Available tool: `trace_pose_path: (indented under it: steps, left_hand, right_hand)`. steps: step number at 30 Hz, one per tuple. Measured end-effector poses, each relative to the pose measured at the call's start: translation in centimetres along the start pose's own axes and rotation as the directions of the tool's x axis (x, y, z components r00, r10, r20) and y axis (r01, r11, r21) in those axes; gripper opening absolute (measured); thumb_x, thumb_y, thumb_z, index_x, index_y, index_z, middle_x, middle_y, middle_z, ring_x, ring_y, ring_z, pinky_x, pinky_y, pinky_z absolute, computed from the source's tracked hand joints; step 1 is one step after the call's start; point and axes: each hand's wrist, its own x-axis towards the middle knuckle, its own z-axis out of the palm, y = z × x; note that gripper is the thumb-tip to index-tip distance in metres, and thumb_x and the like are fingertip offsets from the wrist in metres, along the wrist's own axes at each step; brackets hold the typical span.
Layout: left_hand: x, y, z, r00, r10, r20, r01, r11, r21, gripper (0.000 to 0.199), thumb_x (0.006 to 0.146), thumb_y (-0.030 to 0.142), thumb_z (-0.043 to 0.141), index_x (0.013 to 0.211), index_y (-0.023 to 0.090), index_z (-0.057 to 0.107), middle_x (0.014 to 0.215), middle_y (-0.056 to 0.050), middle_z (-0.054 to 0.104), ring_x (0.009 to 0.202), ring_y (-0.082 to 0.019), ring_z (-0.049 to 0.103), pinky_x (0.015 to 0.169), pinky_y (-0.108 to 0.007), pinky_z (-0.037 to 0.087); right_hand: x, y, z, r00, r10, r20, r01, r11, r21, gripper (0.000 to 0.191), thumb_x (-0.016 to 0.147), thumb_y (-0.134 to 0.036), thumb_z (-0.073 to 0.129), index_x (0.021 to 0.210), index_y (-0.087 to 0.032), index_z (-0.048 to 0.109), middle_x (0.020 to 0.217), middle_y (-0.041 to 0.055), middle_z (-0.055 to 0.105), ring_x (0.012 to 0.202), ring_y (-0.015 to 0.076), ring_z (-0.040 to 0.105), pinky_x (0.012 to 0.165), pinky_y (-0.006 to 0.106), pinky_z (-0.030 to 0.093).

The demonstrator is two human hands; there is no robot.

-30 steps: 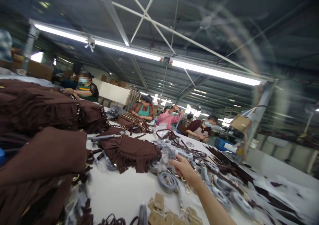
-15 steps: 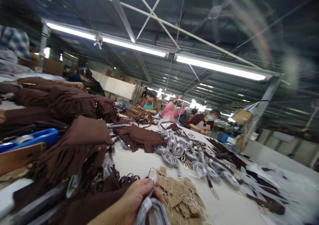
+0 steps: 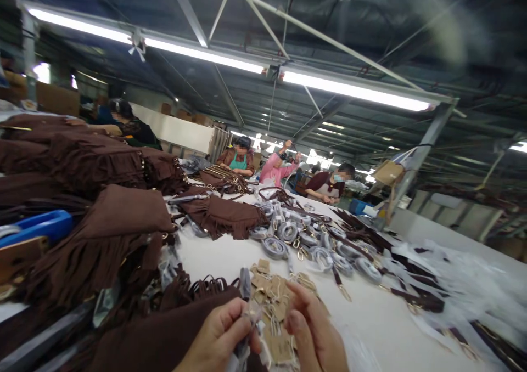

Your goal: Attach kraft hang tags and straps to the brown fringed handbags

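Note:
At the bottom centre, my left hand pinches the wrapped end of a grey strap, with clear plastic at the fingertips. Just right of it, my right hand is raised with thumb and fingers apart, holding nothing visible. Brown paper tags with white strings lie on the white table beyond and between the hands. Under and left of my left hand is dark brown fabric. A brown fringed bag lies further left.
Coiled wrapped straps with metal clasps spread over the table. More brown bags are piled at left, near a blue tape dispenser. Clear plastic lies at right. Several people work beyond, including a person in pink.
My right hand has come into view beside the left. The coiled strap that hung from my left hand has dropped lower and is mostly hidden. The view has shifted.

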Motion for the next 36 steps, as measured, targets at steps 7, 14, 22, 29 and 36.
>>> trace_pose_path:
  steps: [7,14,22,29,36]
  left_hand:
    - [-0.5,2.2,0.8,0.997,-0.023,0.068,0.014,0.991,0.13,0.053,0.083,0.067,0.058,0.074,0.015,0.06,0.07,-0.001,0.057,0.067,-0.013,0.048,0.066,-0.023,0.037]
    - [1.0,3.2,1.8,0.993,0.025,0.12,-0.05,0.977,0.208,0.047,0.088,0.065,0.052,0.085,0.018,0.055,0.07,0.004,0.04,0.064,-0.012,0.035,0.06,-0.023,0.032]
    - [-0.1,0.3,0.0,0.972,-0.016,0.236,-0.085,0.909,0.408,0.063,0.088,0.075,0.037,0.074,0.019,0.062,0.081,-0.004,0.057,0.085,-0.02,0.05,0.079,-0.026,0.04]
    - [0.6,1.2,0.1,0.972,-0.04,0.232,-0.011,0.977,0.215,0.025,0.087,0.038,0.061,0.102,0.02,0.069,0.102,-0.006,0.064,0.102,-0.025,0.056,0.096,-0.033,0.041]
    - [0.1,0.2,1.5,0.994,0.072,0.078,-0.066,0.994,-0.086,0.046,0.078,0.043,0.069,0.118,0.02,0.061,0.09,-0.006,0.064,0.081,-0.019,0.058,0.075,-0.028,0.045]
  right_hand:
    - [2.5,1.2,1.4,0.945,-0.11,0.308,0.11,0.994,0.017,0.042,0.099,-0.042,0.048,0.063,-0.021,0.053,0.067,-0.0016,0.054,0.064,0.0138,0.053,0.061,0.023,0.04]
    - [2.9,0.6,0.0,0.957,-0.125,0.262,0.107,0.991,0.079,0.032,0.099,-0.034,0.05,0.07,-0.022,0.057,0.069,-0.0021,0.053,0.066,0.0141,0.053,0.061,0.023,0.042]
    - [2.5,1.9,0.8,0.97,-0.152,0.192,0.139,0.987,0.079,0.034,0.098,-0.032,0.051,0.067,-0.021,0.055,0.065,-0.003,0.051,0.062,0.0125,0.05,0.059,0.023,0.039]
    - [3.1,1.3,0.2,0.966,-0.152,0.207,0.141,0.988,0.067,0.037,0.098,-0.037,0.051,0.065,-0.021,0.055,0.063,-0.0026,0.052,0.06,0.0128,0.051,0.055,0.022,0.04]
    - [3.1,0.8,0.5,0.964,-0.144,0.223,0.131,0.989,0.071,0.036,0.099,-0.035,0.049,0.066,-0.021,0.056,0.065,-0.0019,0.054,0.063,0.0137,0.054,0.058,0.024,0.041]
